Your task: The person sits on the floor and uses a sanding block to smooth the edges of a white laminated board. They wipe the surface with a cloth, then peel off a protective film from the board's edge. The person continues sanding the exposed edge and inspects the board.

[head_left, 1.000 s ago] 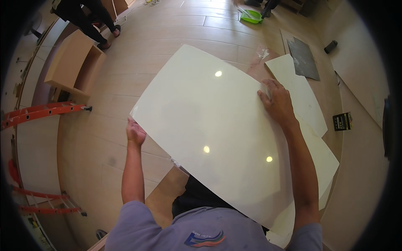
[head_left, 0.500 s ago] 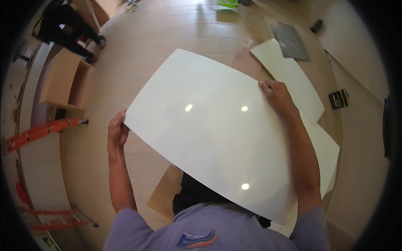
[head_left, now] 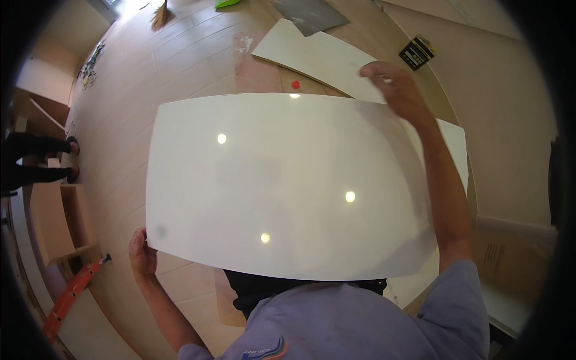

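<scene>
- Board (head_left: 288, 174), white and shiny, lies in front of us, between our two hands; its long axis goes from left to right across our body, and its near edge is close to our shirt (head_left: 360, 318).
- Our left hand (head_left: 143, 258) is at the near left corner; from this hand, the board extends to the right and away from us.
- Our right hand (head_left: 399, 90) is at the far edge, toward the right end; from there, most of the board lies to the left and nearer to our body.
- For the near left corner, the left hand is the nearer one; for the far right corner, the right hand.
- The left grip is narrow: we hold the corner, with fingers bent at the edge.
- The right grip is half open and loose, with a small gap beside the bent fingers; we see nothing held in it. The hand is a little blurred, and we cannot tell if it touches the board.
- Beyond the right fingers we see another white panel (head_left: 318, 57), partly under a grey sheet (head_left: 312, 17).
</scene>
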### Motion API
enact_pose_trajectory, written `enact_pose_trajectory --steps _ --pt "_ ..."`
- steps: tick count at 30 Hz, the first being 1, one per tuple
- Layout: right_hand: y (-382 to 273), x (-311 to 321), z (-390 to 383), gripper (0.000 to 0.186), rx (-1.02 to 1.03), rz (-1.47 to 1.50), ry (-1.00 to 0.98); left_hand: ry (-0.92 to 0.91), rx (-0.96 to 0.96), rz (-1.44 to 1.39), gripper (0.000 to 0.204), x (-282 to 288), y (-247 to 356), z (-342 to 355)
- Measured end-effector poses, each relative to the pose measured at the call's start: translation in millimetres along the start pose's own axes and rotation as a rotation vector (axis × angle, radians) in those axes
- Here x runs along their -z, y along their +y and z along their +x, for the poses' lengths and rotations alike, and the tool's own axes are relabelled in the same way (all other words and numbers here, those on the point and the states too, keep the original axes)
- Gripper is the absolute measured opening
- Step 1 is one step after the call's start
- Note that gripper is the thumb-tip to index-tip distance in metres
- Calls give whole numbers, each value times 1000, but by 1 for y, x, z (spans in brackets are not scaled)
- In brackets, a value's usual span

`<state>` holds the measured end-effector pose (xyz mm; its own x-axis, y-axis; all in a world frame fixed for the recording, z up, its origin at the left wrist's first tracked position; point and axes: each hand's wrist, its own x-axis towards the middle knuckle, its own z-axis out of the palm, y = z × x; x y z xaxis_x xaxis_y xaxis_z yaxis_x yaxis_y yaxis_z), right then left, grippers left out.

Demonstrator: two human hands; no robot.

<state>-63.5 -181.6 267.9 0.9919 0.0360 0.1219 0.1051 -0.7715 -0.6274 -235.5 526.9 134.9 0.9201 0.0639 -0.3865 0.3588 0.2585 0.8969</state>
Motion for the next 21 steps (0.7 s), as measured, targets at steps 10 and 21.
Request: enact_pose_trajectory --steps 10,21 --pt "-1 24 -59 91 -170 925 181 -279 -1035 1123 52 -314 104 99" --pt "-39 58 74 88 332 1737 -12 -462 -555 1872 64 -500 103 335"
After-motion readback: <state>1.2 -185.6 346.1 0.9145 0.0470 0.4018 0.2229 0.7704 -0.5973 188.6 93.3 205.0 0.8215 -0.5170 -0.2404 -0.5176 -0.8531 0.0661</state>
